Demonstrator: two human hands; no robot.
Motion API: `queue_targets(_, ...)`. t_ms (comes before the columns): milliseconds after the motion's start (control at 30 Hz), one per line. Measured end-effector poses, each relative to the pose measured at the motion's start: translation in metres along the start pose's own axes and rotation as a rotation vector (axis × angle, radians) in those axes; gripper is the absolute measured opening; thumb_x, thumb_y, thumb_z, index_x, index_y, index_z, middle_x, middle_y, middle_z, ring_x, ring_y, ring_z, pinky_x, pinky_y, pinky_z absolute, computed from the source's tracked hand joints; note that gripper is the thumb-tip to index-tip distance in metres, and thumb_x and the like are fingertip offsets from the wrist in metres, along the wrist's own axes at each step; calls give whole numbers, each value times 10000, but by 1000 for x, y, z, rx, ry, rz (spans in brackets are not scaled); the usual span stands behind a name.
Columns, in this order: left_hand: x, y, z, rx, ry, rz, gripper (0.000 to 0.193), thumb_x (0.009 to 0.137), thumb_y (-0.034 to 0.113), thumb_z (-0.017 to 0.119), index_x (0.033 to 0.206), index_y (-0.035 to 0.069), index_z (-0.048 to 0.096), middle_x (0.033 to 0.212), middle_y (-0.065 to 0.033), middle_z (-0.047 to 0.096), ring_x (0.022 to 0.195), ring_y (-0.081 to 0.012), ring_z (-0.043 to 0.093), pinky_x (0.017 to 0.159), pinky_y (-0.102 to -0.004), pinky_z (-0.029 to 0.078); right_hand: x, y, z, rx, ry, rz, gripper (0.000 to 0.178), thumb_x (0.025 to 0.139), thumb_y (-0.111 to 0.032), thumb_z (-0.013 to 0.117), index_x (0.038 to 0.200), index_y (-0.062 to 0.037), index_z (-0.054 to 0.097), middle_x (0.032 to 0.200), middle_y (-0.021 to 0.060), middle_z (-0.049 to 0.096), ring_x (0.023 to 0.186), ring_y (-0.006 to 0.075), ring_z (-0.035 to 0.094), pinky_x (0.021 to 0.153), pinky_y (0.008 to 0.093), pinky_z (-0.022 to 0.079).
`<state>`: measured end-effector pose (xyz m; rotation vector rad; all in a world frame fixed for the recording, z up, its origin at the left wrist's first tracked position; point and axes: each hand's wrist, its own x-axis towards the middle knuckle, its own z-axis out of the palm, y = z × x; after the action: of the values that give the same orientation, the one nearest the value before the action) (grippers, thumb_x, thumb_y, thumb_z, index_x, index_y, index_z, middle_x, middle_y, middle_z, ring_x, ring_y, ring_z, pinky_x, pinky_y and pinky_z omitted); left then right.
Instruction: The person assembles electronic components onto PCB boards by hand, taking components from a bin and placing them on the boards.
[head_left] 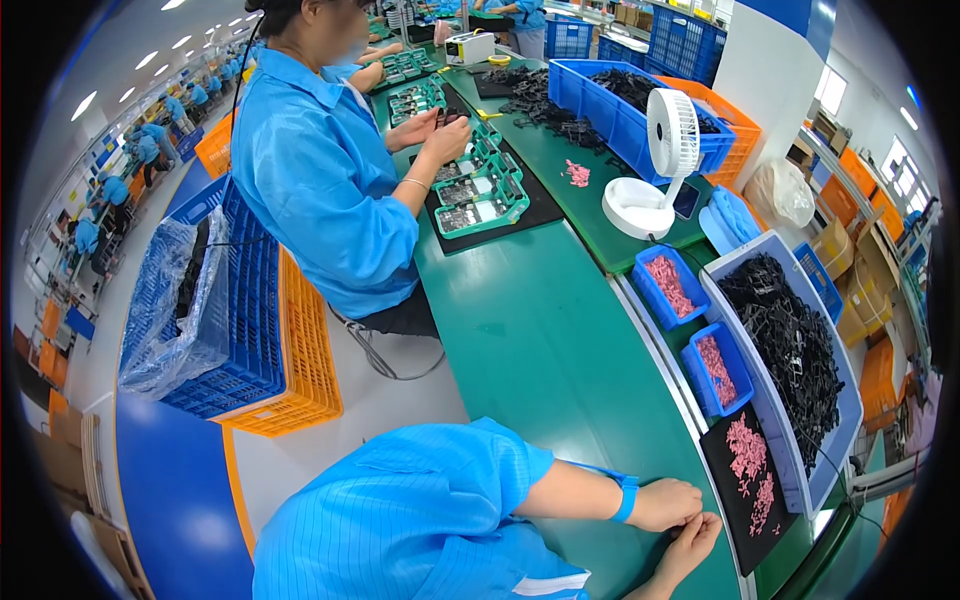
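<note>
Close together over the green worktop point(530, 320), the person's two bare hands meet at the fingertips near the lower edge of the view. The left hand point(667, 505), with a blue wrist strap point(628, 498) behind it, has its fingers curled inward; the right hand point(692, 547) has its fingers bent and its tips brought up to the left's. Whether either one has hold of anything cannot be told, since the fingers cover whatever may be between them. Just beyond the hands, small pink pieces point(747, 450) lie loose in two clusters on a black mat point(733, 510). Further along the worktop stand two small blue bins, the nearer one point(697, 378) and the farther one point(646, 294), both holding more such pieces. Beside them, a large grey-blue tub point(768, 402) is heaped with black plastic parts point(780, 350). A white desk fan point(672, 135) stands past the bins, near a long blue crate point(590, 102) that also contains black parts. Across the worktop, a co-worker in a blue smock point(310, 190) holds a small dark item above green trays point(487, 228) filled with grey parts.
</note>
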<state>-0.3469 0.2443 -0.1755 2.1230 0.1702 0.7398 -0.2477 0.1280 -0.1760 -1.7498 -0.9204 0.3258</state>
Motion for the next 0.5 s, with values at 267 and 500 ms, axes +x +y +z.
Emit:
queue_targets(267,-1,-1,1,0,4,-10,80,746,136,600,679,95,588,777,-84,556,796,-295,560,688,-408,464,-1,-2,2,-5,10,2,172,985,-155,471,852,-48,448,692,-34,432,557,24,368,473,179,283)
queue_targets(500,-1,2,0,-6,2,-10,88,743,131,602,665,97,582,778,-84,556,797,-294,561,690,-407,464,-2,-1,3,1,23,23,160,985,-145,468,863,-43,452,694,-33,438,556,24,371,473,177,287)
